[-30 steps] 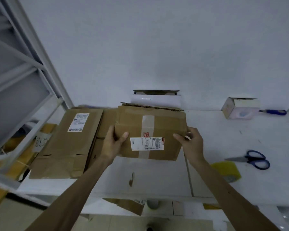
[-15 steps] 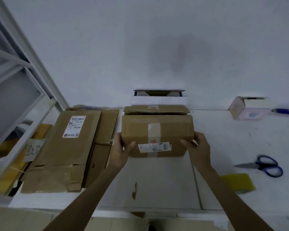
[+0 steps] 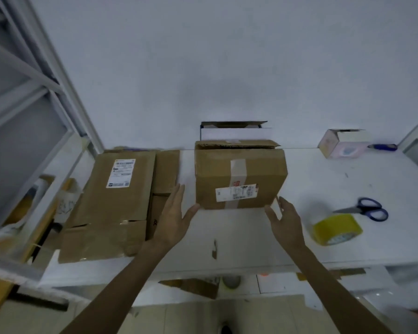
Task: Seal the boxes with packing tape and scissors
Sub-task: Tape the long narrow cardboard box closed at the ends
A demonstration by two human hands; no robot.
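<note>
Brown rectangular cardboard box [image 3: 239, 174], taped; left hand [image 3: 174, 218], right hand [image 3: 285, 222] splayed, flanking it.

The box [image 3: 239, 177] stands mid-frame on the table [image 3: 251, 239], flattened cartons [image 3: 116, 203] lying left of it. At right lie the tape roll [image 3: 337, 229] and, just above it, the scissors [image 3: 364, 209].

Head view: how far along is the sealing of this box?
Done: the box stands on the table. In hand: nothing; left hand and right hand are open beside it. Left: its rear flap looks loose, and the tape roll and scissors lie unused.
</note>
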